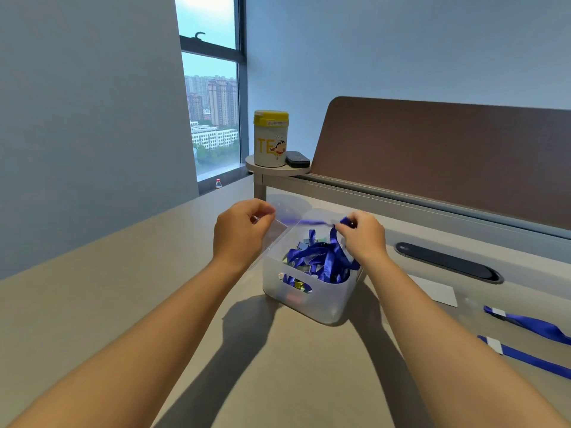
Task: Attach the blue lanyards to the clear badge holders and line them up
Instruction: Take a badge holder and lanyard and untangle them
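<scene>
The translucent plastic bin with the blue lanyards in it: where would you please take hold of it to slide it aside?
Take the translucent plastic bin by the oval handle cutout in its near end wall, coming from the person's side. The opening gives fingers a hold; the top is crowded by both hands and tangled blue lanyards.

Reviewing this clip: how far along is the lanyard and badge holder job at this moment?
Done: two blue lanyards lie side by side on the desk at right. In hand: the left hand pinches a clear badge holder while the right hand holds a lanyard end above the bin. Left: a tangle of lanyards remains inside it.
</scene>
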